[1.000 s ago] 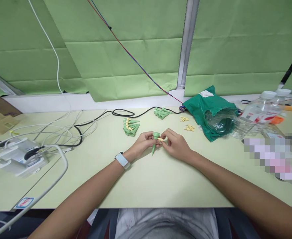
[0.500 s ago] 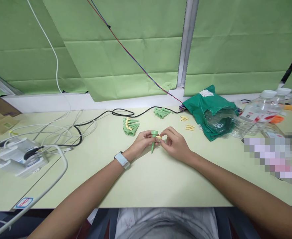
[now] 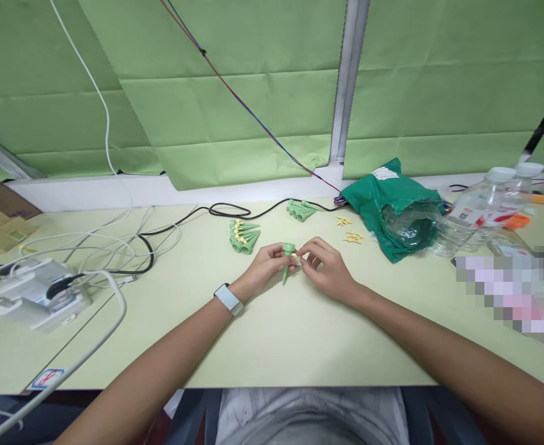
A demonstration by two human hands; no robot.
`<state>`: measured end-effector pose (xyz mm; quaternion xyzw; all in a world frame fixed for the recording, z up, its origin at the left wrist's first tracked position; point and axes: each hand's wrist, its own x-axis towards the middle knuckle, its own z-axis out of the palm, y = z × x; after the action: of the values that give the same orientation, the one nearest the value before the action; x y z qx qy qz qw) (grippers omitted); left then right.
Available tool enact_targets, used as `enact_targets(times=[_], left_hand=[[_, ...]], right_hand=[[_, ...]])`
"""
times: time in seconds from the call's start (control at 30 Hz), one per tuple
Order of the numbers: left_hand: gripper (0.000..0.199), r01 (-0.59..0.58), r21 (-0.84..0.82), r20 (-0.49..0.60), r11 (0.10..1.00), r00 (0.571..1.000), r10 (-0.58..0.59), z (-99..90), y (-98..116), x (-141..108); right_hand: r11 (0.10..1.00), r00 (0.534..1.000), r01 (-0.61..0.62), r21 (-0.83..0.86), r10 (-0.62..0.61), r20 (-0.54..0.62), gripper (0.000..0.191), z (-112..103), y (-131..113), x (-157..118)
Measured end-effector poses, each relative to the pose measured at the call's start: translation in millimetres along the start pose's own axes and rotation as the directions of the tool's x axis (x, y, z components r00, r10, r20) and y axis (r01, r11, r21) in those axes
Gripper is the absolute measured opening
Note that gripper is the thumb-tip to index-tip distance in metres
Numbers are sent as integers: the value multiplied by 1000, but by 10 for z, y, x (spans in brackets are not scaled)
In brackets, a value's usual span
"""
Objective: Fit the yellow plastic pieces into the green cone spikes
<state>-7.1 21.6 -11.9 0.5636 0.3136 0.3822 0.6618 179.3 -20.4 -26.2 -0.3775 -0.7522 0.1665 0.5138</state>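
Note:
My left hand (image 3: 267, 264) is closed round a green plant-watering spike (image 3: 289, 248), held upright with its wide end up and its point down. With thumb and fingertips, my right hand (image 3: 324, 266) pinches a small yellow valve (image 3: 295, 256) at the side of the spike; the fingers mostly cover it. Beyond my left hand lies a row of green spikes fitted with yellow valves (image 3: 240, 232). Farther back are several green spikes without visible yellow parts (image 3: 301, 211). Loose yellow valves (image 3: 353, 237) lie in two small groups beyond my right hand.
A torn green plastic bag (image 3: 395, 210) stands at the back right, beside clear bottles (image 3: 473, 213). Tangled cables (image 3: 154, 247) and a white power strip (image 3: 44, 293) occupy the left side. Cardboard boxes (image 3: 3, 228) sit at the far left. The table's front edge (image 3: 300, 387) runs before me.
My right fingertips have shifted slightly at the side of the spike, and less of the yellow valve shows. My left hand keeps its hold on the spike.

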Motion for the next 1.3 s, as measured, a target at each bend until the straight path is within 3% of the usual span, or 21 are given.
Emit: enact_targets(times=[0.1, 0.23, 0.4, 0.6, 0.73, 0.9, 1.17, 1.3], left_hand=[[23, 8, 5, -4, 1000, 1000, -8, -12, -15, 9], [25, 10, 8, 0, 1000, 1000, -10, -34, -45, 19], [23, 21, 18, -17, 1000, 1000, -20, -15, -17, 6], [22, 24, 5, -22, 1000, 999, -24, 19, 19, -4], [24, 22, -7, -17, 1000, 1000, -23, -2, -12, 9], [24, 19, -12, -13, 1000, 1000, -19, -16, -37, 14], [21, 21, 28, -17, 999, 1000, -20, -4, -12, 0], [21, 7, 3, -5, 1000, 1000, -7, -14, -29, 2]], right_hand=[[996, 996, -92, -7, 92, -20, 12, -1, 14, 11], [977, 975, -215, 15, 214, 64, 21, 3, 64, 15], [989, 990, -140, 43, 140, 11, 6, 35, 110, 2], [995, 997, -78, 57, 77, 6, 6, 38, 98, -5], [981, 984, -177, 86, 177, 0, 14, 23, 94, 1], [949, 951, -306, 79, 300, 76, 18, 23, 132, 3], [994, 996, -90, 65, 89, 16, 4, 35, 105, 1], [999, 999, -40, 32, 39, 24, 10, 20, 91, -4]])
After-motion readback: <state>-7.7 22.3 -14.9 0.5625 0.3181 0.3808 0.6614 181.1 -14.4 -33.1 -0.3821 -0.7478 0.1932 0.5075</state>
